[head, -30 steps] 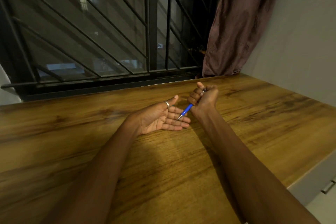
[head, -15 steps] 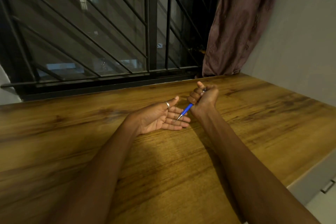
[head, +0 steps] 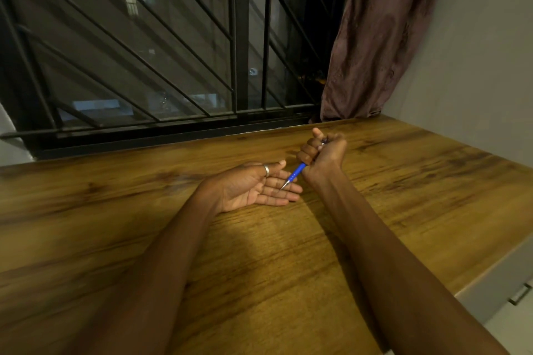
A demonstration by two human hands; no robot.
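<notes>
**Blue pen held in a fist over an open palm**

The right hand (head: pixel 323 153) is closed in a fist around a blue pen (head: pixel 294 175), with its fingers curled about the upper barrel and its thumb standing up at the far end of the fist. A small part of the pen's top shows between the thumb and the curled fingers. The blue barrel comes out of the underside of the fist and slants down and to the left, ending in a thin metal tip.

The left hand (head: pixel 253 187) lies palm up on the wooden surface (head: pixel 288 268), just left of the right hand. Its fingers are straight and relaxed, pointing right, and it holds nothing. The pen's tip is at the middle of those fingers. Whether it touches the skin or stops just above it cannot be told. A silver ring (head: pixel 266 170) sits on the digit of the left hand farthest from the person.

Both forearms reach in from the near edge, and the hands meet toward the far side of the surface, right of its centre.

Beyond the far edge stands a dark window grille (head: pixel 144 52) with slanted bars. A brownish curtain (head: pixel 375 37) hangs at its right end, next to a plain grey wall (head: pixel 476 52). A drawer handle (head: pixel 520 294) shows below the surface's right edge.
</notes>
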